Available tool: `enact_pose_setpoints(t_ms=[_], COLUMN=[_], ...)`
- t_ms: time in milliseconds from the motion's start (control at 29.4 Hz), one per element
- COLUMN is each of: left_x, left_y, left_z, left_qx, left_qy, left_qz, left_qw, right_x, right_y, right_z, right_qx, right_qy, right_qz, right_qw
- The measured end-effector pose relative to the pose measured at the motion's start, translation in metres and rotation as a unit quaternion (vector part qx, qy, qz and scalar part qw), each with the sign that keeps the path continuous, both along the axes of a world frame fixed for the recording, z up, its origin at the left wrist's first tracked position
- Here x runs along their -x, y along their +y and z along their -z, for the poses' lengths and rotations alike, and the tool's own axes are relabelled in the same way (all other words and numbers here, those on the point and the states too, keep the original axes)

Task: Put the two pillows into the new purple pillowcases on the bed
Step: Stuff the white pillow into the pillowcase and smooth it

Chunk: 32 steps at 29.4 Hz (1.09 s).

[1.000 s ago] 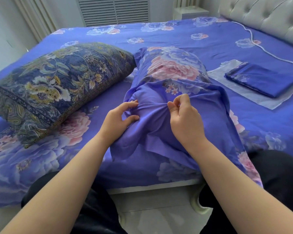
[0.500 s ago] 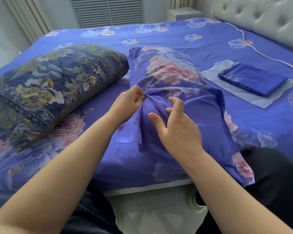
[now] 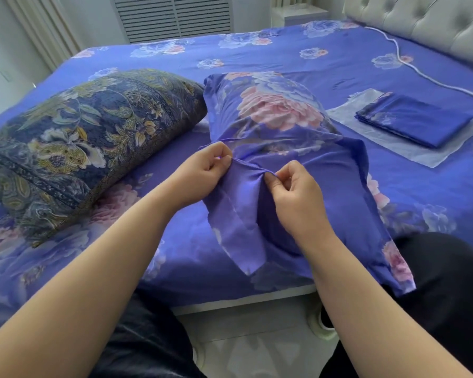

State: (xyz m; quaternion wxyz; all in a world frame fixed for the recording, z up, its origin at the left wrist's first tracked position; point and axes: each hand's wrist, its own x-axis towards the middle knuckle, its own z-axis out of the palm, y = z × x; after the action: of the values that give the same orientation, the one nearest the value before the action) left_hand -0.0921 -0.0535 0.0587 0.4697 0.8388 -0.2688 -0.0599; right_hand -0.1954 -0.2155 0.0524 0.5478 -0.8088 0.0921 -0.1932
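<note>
Fingers (image 3: 225, 159) of the left hand (image 3: 202, 170) are curled and pinch a fold of the purple pillowcase (image 3: 320, 170) at its open end; the fingers of the right hand (image 3: 295, 195) pinch the same cloth just beside them, so a short ridge of fabric stands gathered between the two hands. From that ridge a loose flap of the case hangs down over the near edge of the bed (image 3: 257, 50), its pale inner side showing. The far half of the pillowcase is plump and rounded — a pillow fills it, with a large pink flower printed on top — while the near half lies slack and flat.

Left of it, touching its far corner, lies the second pillow (image 3: 88, 137) in a dark blue cover with yellow and green leaves. To the right, apart from the filled case, a folded purple pillowcase (image 3: 413, 124) rests on a clear plastic bag (image 3: 432, 156). A white cord (image 3: 410, 66) runs across the sheet near the grey tufted headboard (image 3: 434, 20). Both forearms are bare, and dark trousers (image 3: 448, 282) show below.
</note>
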Motion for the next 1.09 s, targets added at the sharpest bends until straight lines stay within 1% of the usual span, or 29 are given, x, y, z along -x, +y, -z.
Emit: enact_pose_setpoints(t_ms=[68,136,170,238,306,340,408,442,544,578,714,782,816,850,884,918,952,986,1020,1054,1088], left_x=[-0.004,-0.008,-0.009,-0.012,-0.008,-0.006,-0.002,0.000,0.004,0.002,-0.007,-0.008,-0.008,-0.008,-0.005,-0.002,0.005,0.015,0.028,0.042,0.054], left_y=[-0.007,-0.014,-0.016,-0.016,-0.010,-0.006,0.007,0.014,0.027,0.029,0.035,0.028,0.022,0.016,0.012,0.010,0.010,0.012,0.013,0.014,0.016], left_z=[0.003,0.007,0.009,0.015,0.014,0.012,0.008,0.006,0.012,0.017,0.038,0.041,0.040,0.039,0.037,0.036,0.035,0.036,0.036,0.036,0.040], left_qx=[-0.071,-0.143,-0.176,-0.200,-0.177,-0.156,-0.123,-0.139,-0.258,-0.278,-0.298,-0.340,-0.358,-0.370,-0.380,-0.381,-0.353,-0.303,-0.253,-0.215,-0.203], left_qy=[0.004,0.058,0.089,0.119,0.126,0.130,0.136,0.125,0.054,0.053,0.140,0.143,0.137,0.119,0.072,-0.006,-0.120,-0.228,-0.304,-0.345,-0.350], left_qz=[0.011,0.049,0.068,0.076,0.052,0.042,0.055,0.070,0.079,0.082,0.099,0.089,0.082,0.079,0.068,0.044,0.004,-0.033,-0.056,-0.066,-0.065], left_qw=[0.997,0.987,0.978,0.970,0.975,0.978,0.982,0.980,0.961,0.956,0.939,0.925,0.920,0.918,0.920,0.924,0.928,0.925,0.917,0.911,0.912], right_x=[-0.001,-0.004,-0.006,-0.012,-0.018,-0.021,-0.026,-0.030,-0.035,-0.034,-0.020,-0.011,-0.007,-0.004,-0.003,-0.003,-0.005,-0.009,-0.013,-0.019,-0.024], right_y=[-0.001,-0.002,-0.002,-0.001,0.003,0.006,0.009,0.010,0.014,0.017,0.025,0.027,0.028,0.029,0.030,0.031,0.032,0.032,0.031,0.030,0.027], right_z=[0.009,0.017,0.021,0.026,0.028,0.028,0.028,0.029,0.031,0.033,0.039,0.038,0.037,0.036,0.036,0.038,0.039,0.040,0.041,0.042,0.044], right_qx=[-0.110,-0.170,-0.158,-0.041,0.069,0.096,0.123,0.129,0.147,0.156,0.170,0.177,0.196,0.225,0.257,0.285,0.305,0.314,0.306,0.279,0.239], right_qy=[0.034,0.074,0.092,0.131,0.167,0.181,0.201,0.206,0.210,0.209,0.186,0.181,0.181,0.175,0.162,0.144,0.130,0.124,0.127,0.135,0.148], right_qz=[-0.016,-0.036,-0.051,-0.092,-0.110,-0.113,-0.119,-0.122,-0.147,-0.160,-0.203,-0.212,-0.213,-0.211,-0.202,-0.187,-0.171,-0.158,-0.151,-0.150,-0.152], right_qw=[0.993,0.982,0.982,0.986,0.977,0.972,0.965,0.962,0.955,0.952,0.946,0.944,0.940,0.935,0.931,0.929,0.928,0.928,0.931,0.939,0.947])
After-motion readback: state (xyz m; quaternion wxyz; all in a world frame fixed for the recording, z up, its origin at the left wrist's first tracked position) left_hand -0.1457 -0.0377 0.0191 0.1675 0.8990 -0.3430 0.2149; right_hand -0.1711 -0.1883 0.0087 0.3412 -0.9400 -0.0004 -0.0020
